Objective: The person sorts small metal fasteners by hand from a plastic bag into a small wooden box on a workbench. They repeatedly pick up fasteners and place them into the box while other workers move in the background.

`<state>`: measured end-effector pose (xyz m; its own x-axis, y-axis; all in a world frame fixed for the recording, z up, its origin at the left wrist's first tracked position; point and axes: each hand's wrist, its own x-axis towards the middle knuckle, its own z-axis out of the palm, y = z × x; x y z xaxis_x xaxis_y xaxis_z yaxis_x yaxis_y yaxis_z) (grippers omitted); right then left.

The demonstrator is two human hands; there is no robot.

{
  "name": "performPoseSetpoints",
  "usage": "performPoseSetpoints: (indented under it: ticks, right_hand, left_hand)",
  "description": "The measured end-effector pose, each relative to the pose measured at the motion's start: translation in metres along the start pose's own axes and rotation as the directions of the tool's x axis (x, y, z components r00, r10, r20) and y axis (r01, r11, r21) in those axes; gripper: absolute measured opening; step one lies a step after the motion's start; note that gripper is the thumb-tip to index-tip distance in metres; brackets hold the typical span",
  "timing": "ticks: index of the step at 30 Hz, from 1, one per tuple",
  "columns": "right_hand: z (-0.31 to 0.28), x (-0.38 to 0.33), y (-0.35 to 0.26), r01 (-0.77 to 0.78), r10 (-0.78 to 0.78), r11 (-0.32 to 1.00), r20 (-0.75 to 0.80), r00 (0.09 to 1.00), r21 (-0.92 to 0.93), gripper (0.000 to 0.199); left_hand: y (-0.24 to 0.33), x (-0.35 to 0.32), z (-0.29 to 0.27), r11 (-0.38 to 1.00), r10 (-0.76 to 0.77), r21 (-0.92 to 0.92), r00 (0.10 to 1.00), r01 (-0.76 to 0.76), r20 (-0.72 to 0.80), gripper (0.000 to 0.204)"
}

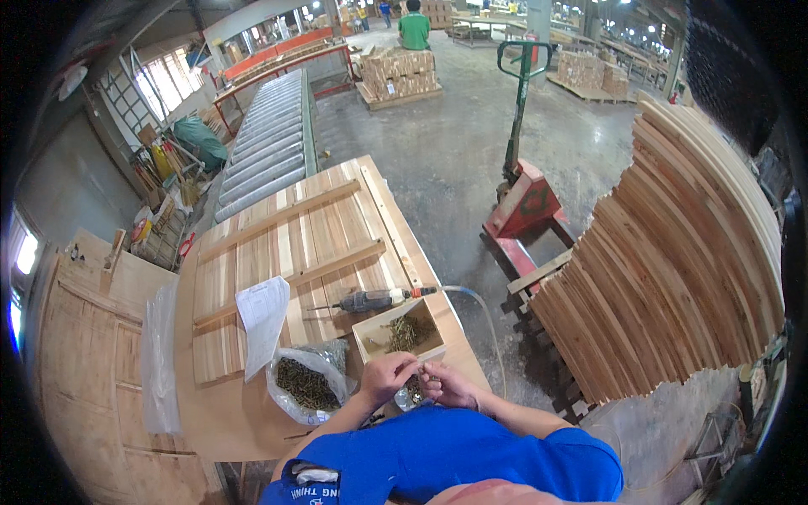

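Observation:
My left hand [390, 376] and my right hand [449, 386] meet close to my body, fingertips pinched together. Whatever they hold between them is too small to make out. Just beyond them sits an open wooden box [367, 342] with a heap of brass-coloured screws [410, 332] inside. To the left, a clear plastic bag [343, 386] is filled with similar screws [303, 385]. Some more small hardware [411, 392] shows partly beneath my hands. Behind the box lies a pneumatic screwdriver [372, 299], its bit pointing left and a pale hose running off to the right.
A slatted wooden panel [244, 282] with cross battens covers much of the table, a paper sheet [263, 313] on it. A roller conveyor [268, 126] extends beyond. To the right stand a red pallet jack [526, 202] and a tall stack of wooden panels [665, 269].

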<state>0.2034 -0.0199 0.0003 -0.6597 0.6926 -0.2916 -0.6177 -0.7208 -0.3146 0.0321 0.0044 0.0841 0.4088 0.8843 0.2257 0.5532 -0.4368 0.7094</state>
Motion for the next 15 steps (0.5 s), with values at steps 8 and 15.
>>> performPoseSetpoints:
  ticks: [8, 15]
  right_hand:
    - [0.004, 0.0, -0.006, -0.006, 0.017, 0.998, -0.182, 0.983, 0.064, 0.009]
    - [-0.022, -0.004, -0.014, 0.102, -0.108, 0.994, -0.231, 0.967, -0.039, 0.035]
  left_hand:
    - [-0.033, 0.02, -0.005, 0.852, 0.208, 0.493, 0.978, -0.175, -0.012, 0.03]
    - [-0.056, 0.033, -0.012, 0.802, -0.075, 0.597, 0.993, 0.009, 0.086, 0.03]
